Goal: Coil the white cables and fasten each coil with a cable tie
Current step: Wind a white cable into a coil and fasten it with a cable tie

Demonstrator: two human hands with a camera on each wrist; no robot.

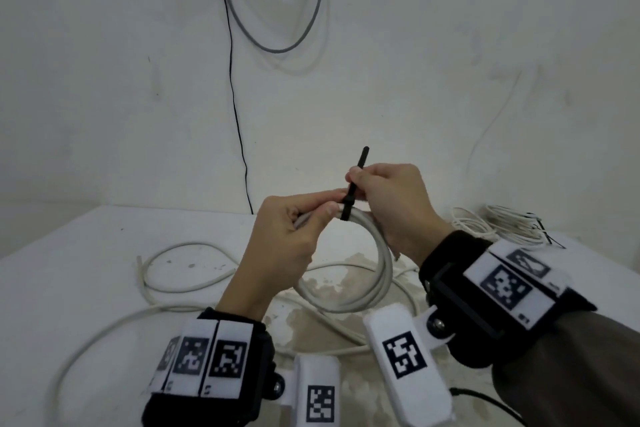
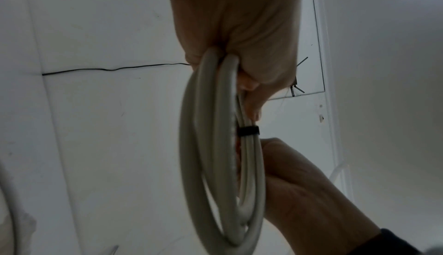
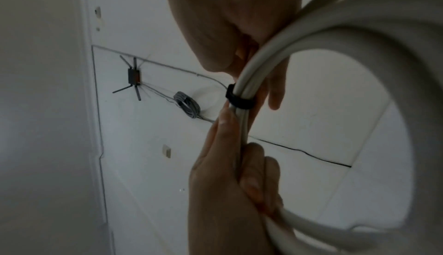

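left hand (image 1: 282, 236) gripping the white coil (image 1: 375, 274) held up over the counter (image 1: 79, 274) middle, right hand (image 1: 388, 199) pinching the black tie (image 1: 351, 196) wrapped round it, loose cable (image 1: 166, 291) lying underneath, tied coils (image 1: 498, 224) at the far right edge

No legible txt; wrist tags (image 1: 228, 359) show coded patterns only.

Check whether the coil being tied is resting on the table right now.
No. Both hands hold the white cable coil raised above the table, the black cable tie wrapped around it.
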